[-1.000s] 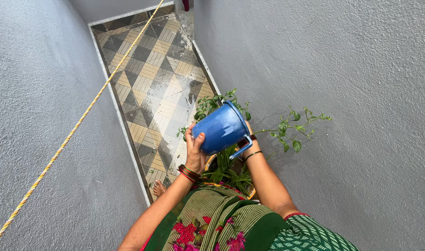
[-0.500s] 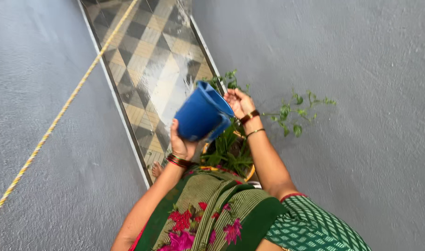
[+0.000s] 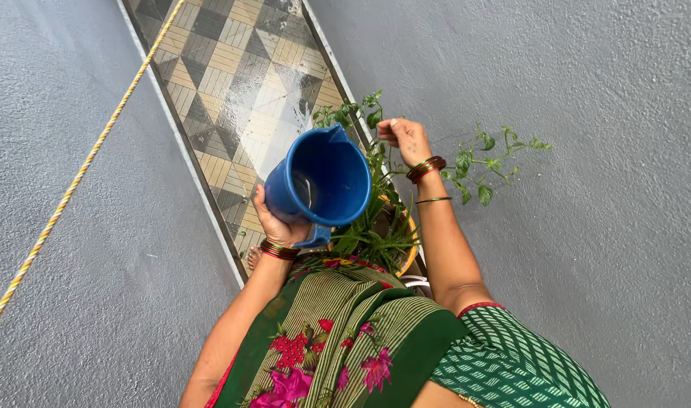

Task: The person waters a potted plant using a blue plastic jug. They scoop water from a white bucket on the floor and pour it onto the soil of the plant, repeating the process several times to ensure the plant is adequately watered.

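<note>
Step in hand: watering. Left hand [image 3: 279, 224] grips blue jug [image 3: 320, 181] w/ closed fingers, mouth up, just left of potted plant [image 3: 376, 234]. Right hand [image 3: 403, 137], loosely curled, holds nothing, above plant. Next presumably: tilt jug over pot.

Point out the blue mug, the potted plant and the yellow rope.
blue mug [image 3: 326, 170]: head view, on the inner wall just below the rim.
potted plant [image 3: 368, 240]: head view, on the long green leaves above the pot.
yellow rope [image 3: 74, 181]: head view, midway along its length.
</note>
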